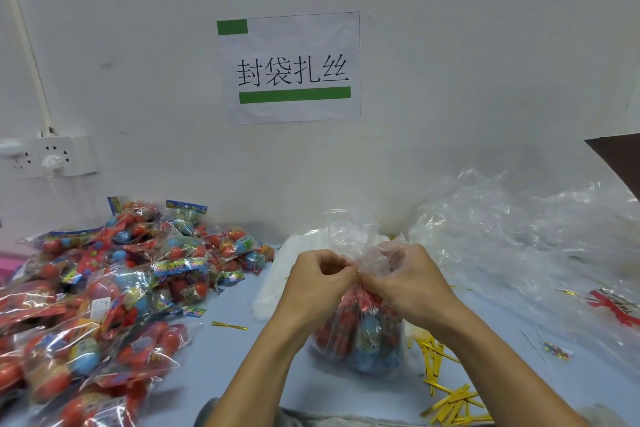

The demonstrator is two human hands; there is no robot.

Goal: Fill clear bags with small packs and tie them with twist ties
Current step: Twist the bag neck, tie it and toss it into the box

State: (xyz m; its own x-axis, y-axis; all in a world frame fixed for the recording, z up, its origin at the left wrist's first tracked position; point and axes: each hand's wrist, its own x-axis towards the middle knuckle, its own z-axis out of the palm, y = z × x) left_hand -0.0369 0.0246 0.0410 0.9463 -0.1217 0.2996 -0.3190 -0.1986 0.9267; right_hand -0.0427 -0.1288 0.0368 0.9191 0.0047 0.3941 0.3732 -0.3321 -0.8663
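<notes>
A clear bag (360,340) stuffed with red and blue small packs stands on the blue table in front of me. Its neck is gathered and its loose top (353,236) flares upward. My left hand (317,279) pinches a gold twist tie (357,275) at the neck. My right hand (412,283) grips the gathered neck from the right, fingers curled round the plastic. Most of the tie is hidden between my fingers.
A big heap of small packs (104,295) covers the table's left side. Loose gold twist ties (446,388) lie at the front right, and one (229,325) lies left of the bag. Crumpled clear bags (519,236) pile up at the right. A wall socket (48,155) is at far left.
</notes>
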